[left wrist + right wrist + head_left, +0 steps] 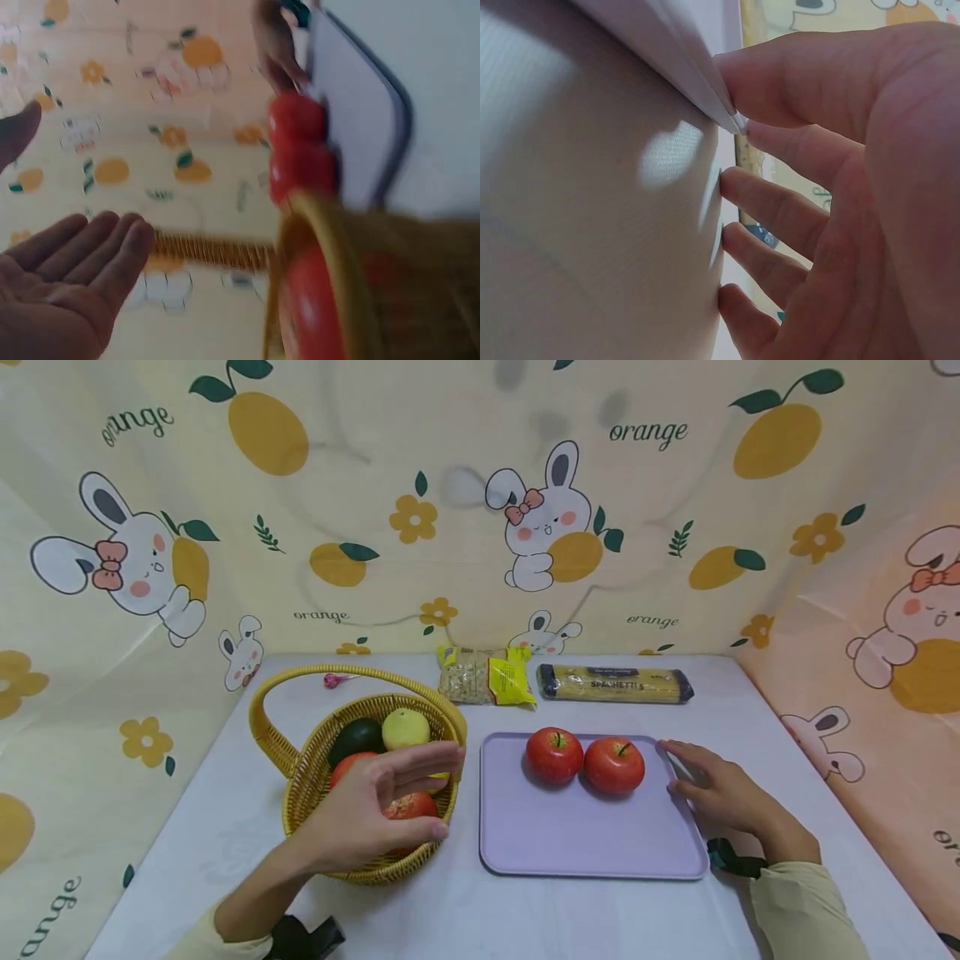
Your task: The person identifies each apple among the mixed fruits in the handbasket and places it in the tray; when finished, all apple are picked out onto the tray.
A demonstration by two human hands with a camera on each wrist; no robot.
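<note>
My left hand [360, 810] hovers over the near side of a wicker basket [300, 785], thumb and straight fingers spread apart with nothing between them. In the basket are a dark green avocado-like fruit [356, 742], a pale yellow-green round fruit [406, 727] and red fruit [412, 807], partly hidden by that hand. On the right, my right hand [723, 789] touches the right rim of a lilac tray [585, 843] with its thumb and index finger, near the far corner. Two red apples [553, 755] [614, 765] sit side by side at the tray's far edge.
Behind the tray lie a pack of spaghetti [615, 684] and a yellow-and-clear bag [487, 676] of grain-like food. A small pink item [333, 680] is behind the basket's tall handle [345, 672]. A printed cloth backdrop surrounds the white table.
</note>
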